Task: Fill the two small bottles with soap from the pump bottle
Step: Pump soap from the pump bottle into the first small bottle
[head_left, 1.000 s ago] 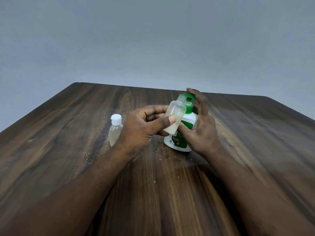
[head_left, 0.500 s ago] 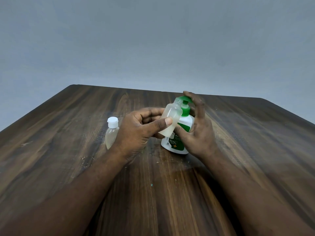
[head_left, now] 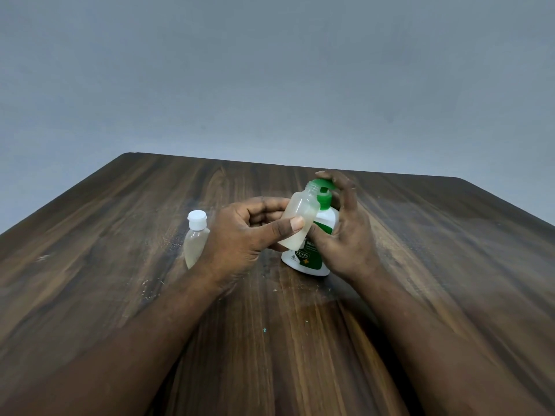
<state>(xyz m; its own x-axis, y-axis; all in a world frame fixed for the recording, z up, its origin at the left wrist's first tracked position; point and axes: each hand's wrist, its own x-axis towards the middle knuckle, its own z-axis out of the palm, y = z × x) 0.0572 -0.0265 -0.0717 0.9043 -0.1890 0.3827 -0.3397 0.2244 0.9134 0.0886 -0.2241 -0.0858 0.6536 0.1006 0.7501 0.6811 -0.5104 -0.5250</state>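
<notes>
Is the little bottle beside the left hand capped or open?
Capped: the small bottle wears a white cap on its neck.

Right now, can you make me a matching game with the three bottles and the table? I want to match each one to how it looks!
Things:
1. pump bottle
2. left bottle
3. held bottle
4. table

Clues:
A. tilted, no cap
B. brown wood
C. upright, green top
D. upright, white cap on

Pairs: 1-C, 2-D, 3-A, 4-B
</notes>
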